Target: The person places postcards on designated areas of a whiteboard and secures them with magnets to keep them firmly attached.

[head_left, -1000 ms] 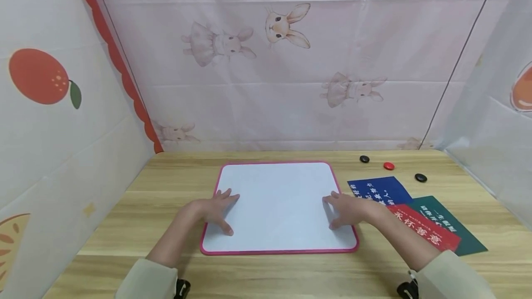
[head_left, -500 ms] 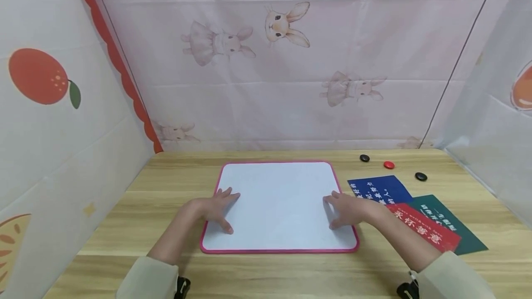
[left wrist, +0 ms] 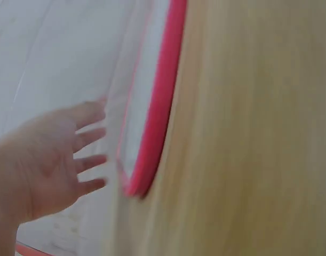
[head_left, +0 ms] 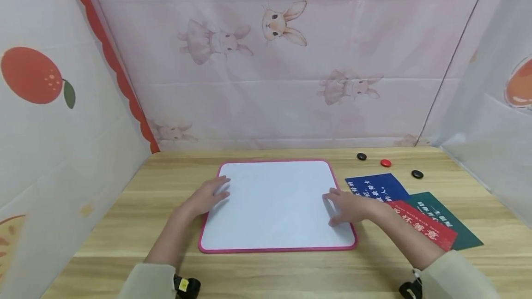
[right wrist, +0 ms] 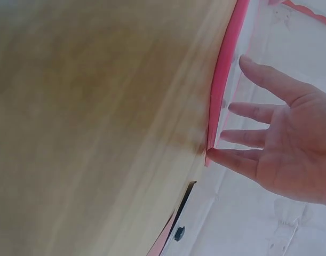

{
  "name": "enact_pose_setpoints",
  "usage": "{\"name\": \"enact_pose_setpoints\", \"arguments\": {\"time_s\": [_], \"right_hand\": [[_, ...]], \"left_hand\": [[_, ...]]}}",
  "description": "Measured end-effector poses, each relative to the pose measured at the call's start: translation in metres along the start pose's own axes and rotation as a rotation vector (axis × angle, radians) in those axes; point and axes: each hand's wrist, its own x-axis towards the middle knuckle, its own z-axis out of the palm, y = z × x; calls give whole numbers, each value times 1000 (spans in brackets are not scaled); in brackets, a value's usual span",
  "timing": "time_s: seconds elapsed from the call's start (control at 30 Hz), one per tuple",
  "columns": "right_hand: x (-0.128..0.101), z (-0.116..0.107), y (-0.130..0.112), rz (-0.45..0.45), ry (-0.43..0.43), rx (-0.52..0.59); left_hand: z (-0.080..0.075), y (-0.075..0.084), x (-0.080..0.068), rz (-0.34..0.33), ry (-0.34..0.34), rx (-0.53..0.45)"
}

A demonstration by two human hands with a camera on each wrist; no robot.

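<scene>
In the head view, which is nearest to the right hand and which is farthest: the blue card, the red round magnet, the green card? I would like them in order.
From the right hand:
1. Blue card: just beside the hand, on its right and slightly behind.
2. Green card: farther right, partly under the red card.
3. Red round magnet: toward the back of the table, between two black magnets.

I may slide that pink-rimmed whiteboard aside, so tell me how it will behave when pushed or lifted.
The whiteboard lies flat on the wooden table, thin and straight-edged, so it probably stays stiff when lifted. Its smooth face looks slippery, so the right hand may skid rather than push it. Flat and low, it should slide, not tip or roll.
</scene>
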Motion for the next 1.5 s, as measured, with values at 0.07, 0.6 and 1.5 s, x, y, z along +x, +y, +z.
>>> {"name": "enact_pose_setpoints", "arguments": {"time_s": [0.07,0.6,1.5], "right_hand": [[0,0,1,-8,12,6],[-15,-19,22,-10,90,16],[-54,-45,66,-31,264,-28]], "left_hand": [[3,-6,-2,-4,45,68],[7,-18,-14,-140,2,168],[8,-26,-13,-295,-1,192]]}}
